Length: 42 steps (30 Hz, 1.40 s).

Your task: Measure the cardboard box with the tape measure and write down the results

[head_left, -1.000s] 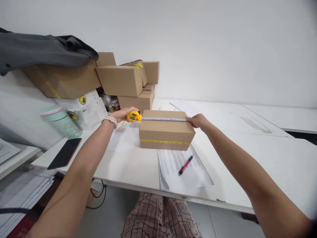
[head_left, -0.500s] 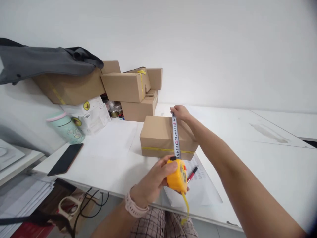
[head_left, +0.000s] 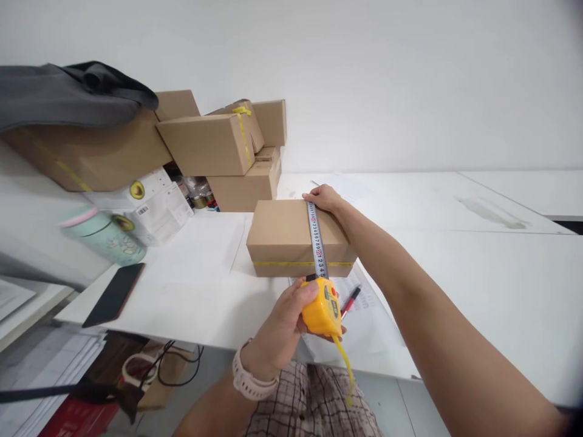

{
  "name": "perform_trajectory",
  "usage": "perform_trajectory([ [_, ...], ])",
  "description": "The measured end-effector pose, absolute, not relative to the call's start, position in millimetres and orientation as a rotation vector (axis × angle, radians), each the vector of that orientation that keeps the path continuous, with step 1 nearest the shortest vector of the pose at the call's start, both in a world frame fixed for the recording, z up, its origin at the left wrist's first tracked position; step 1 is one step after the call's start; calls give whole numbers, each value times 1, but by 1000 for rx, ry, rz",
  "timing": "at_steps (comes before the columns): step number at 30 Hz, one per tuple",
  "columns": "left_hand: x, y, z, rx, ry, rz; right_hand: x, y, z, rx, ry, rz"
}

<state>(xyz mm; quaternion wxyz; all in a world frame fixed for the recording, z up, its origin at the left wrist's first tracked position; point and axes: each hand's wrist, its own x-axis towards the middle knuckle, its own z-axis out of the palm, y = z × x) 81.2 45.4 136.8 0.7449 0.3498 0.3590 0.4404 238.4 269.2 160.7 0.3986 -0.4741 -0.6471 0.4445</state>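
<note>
A yellow tape measure [head_left: 322, 308] is gripped by its case in my left hand [head_left: 285, 321], in front of a closed cardboard box [head_left: 285, 227]. From the case the silver blade [head_left: 316, 233] runs away from me across the box's top and down past its near edge. My right hand [head_left: 325, 199] pinches the blade's far end at the back edge of the box. Its very tip is hidden by the fingers. Yellow strapping goes round the box's front. Under the box's near right corner lies a printed sheet [head_left: 368, 325], with a red and black pen [head_left: 350, 302] on it.
Stacked cardboard boxes [head_left: 204, 145] stand at the back left, beside a dark grey bag [head_left: 73, 97]. A mint tumbler [head_left: 102, 237] and a black phone [head_left: 115, 295] are at the left. Cables [head_left: 182, 370] hang below the white table's [head_left: 478, 291] front edge.
My view has shifted, so the boxes appear higher and further left. The blade lies closer to the box top, and my right hand has lowered slightly toward the far edge.
</note>
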Motion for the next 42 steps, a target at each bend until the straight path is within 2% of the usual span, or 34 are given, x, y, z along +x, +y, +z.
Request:
perform_trajectory([
  [6,64,39,142,848,805,995,244,275,177,-1233,-1653,1043],
  [10,23,28,133,1001,958,1259,275,278,183,-1306,-1507,886],
  [15,-17,48,113,1117,1244,1519,314,209,157,-1375,-1577,1060],
  [18,-22,68,112,1068,1180,1434,314,170,151,-1297,-1687,1186],
  [20,-22,80,118,1057,1124,1400,308,160,159,-1308,-1732,1151],
  [26,-18,112,159,1061,1017,1455,290,187,202,-1599,-2086,411],
  [30,-12,130,179,1096,1010,1460,279,221,219,-1827,-2233,131],
  [33,3,126,180,1183,994,1499,269,247,226,-1799,-2272,-37],
  [42,62,76,110,1130,812,1070,248,290,219,-1681,-2035,246],
])
